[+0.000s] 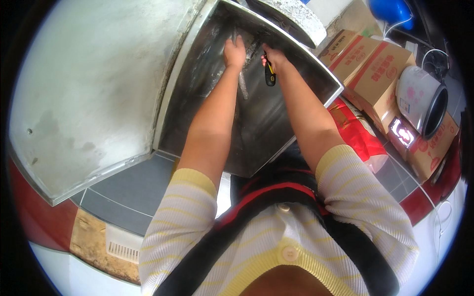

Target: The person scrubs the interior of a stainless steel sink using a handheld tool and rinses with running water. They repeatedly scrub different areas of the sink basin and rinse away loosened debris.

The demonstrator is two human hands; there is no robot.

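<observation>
Both hands reach into an open metal box [259, 148] with a dark, soiled interior. My left hand [234, 53] is closed around a dirty grey bar [243, 87], whose lower end shows beneath my wrist. To its right, my right hand [274, 57] grips the black and yellow handle [270, 76] of a hand tool. The tool's working end is hidden by my fingers and the dark interior, so its kind cannot be told. Whitish residue [253, 50] clings to the box's inner surface between my hands.
A large stained metal door or lid [100, 92] adjoins the box at left. Cardboard cartons [381, 70], a white bucket [418, 98], a lit phone [401, 132] and a red bag [357, 129] stand at right. A round, scaly metal piece [296, 18] lies beyond the box.
</observation>
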